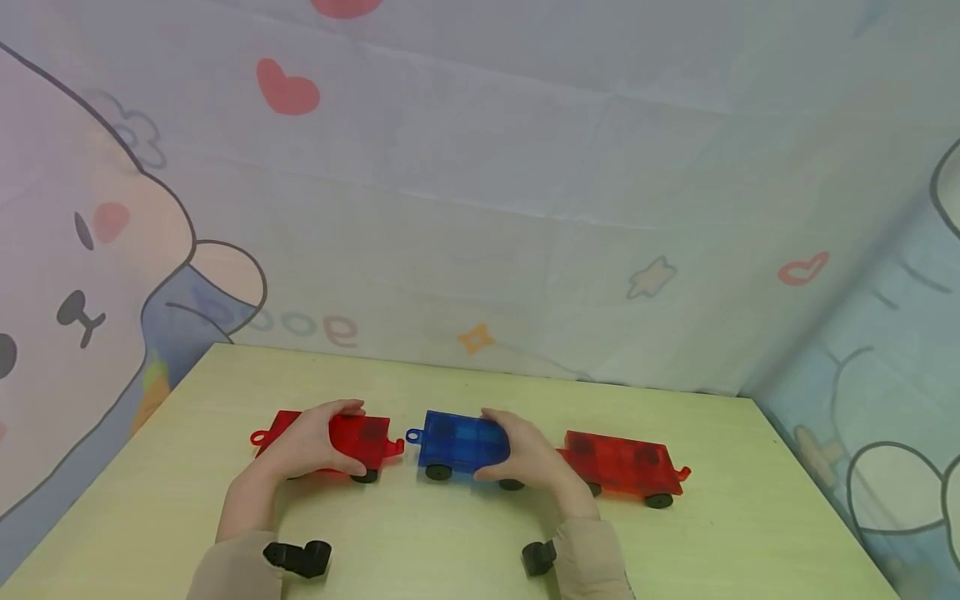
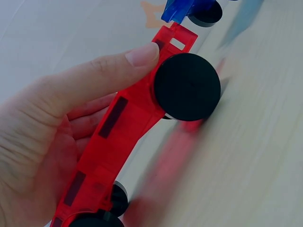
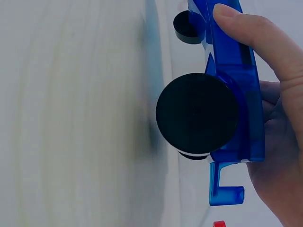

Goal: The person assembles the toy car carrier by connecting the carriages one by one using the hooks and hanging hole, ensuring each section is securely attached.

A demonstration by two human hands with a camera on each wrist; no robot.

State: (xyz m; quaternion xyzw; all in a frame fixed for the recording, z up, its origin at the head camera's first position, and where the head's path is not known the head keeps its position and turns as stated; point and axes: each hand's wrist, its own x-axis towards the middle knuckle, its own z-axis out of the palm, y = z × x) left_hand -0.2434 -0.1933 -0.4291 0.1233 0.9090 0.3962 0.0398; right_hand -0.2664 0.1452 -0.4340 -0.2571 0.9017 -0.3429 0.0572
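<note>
In the head view my left hand grips a translucent red toy train car with black wheels, thumb on the near side and fingers over the far side. A hook on its right end faces the ring of a translucent blue train car, with a small gap between them. My right hand holds the blue car by its right half. The left wrist view shows my thumb pressed along the red car's side. From the right wrist, the blue car's hook hangs free of the fingers.
Another red train car stands on the pale yellow table right of my right hand, its hook pointing right. A printed cloth backdrop rises behind the table's far edge. Black wrist cameras sit at both sleeves.
</note>
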